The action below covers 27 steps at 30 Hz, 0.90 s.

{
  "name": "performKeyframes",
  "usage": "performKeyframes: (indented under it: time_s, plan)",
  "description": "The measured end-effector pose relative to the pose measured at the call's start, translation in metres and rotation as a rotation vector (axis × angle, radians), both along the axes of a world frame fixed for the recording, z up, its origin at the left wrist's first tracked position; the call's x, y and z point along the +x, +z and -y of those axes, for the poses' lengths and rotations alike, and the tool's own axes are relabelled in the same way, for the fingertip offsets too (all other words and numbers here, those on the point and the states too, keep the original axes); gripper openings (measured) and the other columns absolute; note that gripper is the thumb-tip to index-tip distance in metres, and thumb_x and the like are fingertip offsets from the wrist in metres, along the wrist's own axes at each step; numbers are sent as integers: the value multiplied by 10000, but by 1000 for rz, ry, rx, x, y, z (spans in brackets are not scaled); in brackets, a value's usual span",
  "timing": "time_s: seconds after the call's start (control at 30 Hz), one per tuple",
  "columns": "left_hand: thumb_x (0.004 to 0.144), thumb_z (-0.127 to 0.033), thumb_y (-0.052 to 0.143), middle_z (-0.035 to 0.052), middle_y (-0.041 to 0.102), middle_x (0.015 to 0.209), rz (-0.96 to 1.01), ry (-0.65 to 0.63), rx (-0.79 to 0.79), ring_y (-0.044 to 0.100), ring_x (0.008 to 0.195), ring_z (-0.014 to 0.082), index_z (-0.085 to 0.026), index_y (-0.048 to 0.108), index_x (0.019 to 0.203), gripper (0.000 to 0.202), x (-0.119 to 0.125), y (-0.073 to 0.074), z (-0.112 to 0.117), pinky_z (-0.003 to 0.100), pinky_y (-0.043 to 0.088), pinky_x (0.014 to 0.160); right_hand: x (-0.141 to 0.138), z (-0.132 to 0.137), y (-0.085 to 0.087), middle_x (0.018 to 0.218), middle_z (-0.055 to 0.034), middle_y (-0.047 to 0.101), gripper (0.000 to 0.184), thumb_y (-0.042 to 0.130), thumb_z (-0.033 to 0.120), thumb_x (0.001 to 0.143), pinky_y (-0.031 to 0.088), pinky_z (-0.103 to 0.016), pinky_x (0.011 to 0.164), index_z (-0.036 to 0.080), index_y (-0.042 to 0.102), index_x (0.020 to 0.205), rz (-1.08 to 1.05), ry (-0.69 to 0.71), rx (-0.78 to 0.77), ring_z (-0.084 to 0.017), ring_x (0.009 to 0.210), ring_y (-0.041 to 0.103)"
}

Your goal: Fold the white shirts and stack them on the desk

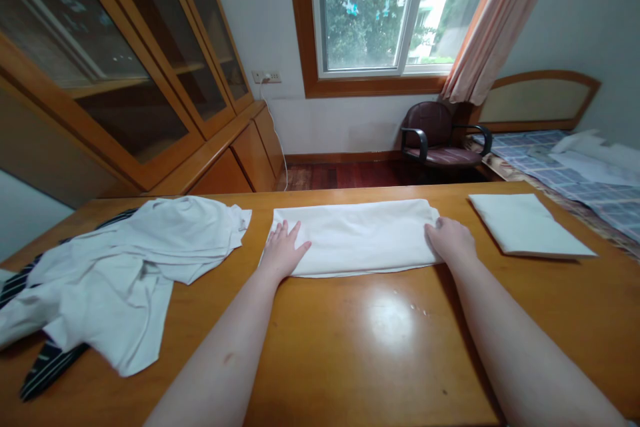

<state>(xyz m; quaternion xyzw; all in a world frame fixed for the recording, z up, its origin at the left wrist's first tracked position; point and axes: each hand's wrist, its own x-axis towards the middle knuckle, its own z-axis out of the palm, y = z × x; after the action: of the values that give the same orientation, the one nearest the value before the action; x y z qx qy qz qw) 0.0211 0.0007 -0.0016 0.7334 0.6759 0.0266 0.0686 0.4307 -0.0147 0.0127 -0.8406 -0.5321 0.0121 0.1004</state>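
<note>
A white garment [357, 237], folded into a long flat strip, lies across the middle of the wooden table. My left hand [285, 248] rests flat on its left end with the fingers spread. At the other end, my right hand [451, 240] has its fingers closed on the garment's right edge. The folds hide what kind of garment it is.
To the left, rumpled white clothes [135, 253] lie over a dark striped garment [53, 367]. A flat white folded piece [530, 223] lies at the right of the table [350, 360]. Beyond its far edge stand an armchair [435, 133] and a bed [590, 173].
</note>
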Motion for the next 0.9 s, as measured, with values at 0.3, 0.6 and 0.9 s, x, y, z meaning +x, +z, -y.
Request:
performKeyframes:
  time_s: [0.3,0.6,0.9]
  plan:
    - [850,-614,359,134,221,1523,1,10,-8,151,1405,301,-210,308,1445,721,1,3,1,428,149,1117,38,-3,-6,913,-170,700,499,382,489,837,467,-358,685,130,695,988,-190,-33,-81,-292,828,651]
    - [861,-597,357,142,228,1519,-36,5,3,165,1401,300,-200,321,1440,703,2,4,2,424,163,1118,34,-5,-8,762,-100,683,325,580,428,719,413,-274,618,137,691,810,-318,106,82,-216,707,614]
    - [859,-607,349,129,228,1522,-33,11,-5,159,1404,294,-215,310,1444,706,3,5,2,429,167,1118,32,-2,-10,628,-24,631,230,611,375,631,379,-246,537,163,630,716,-579,-145,307,-165,592,556]
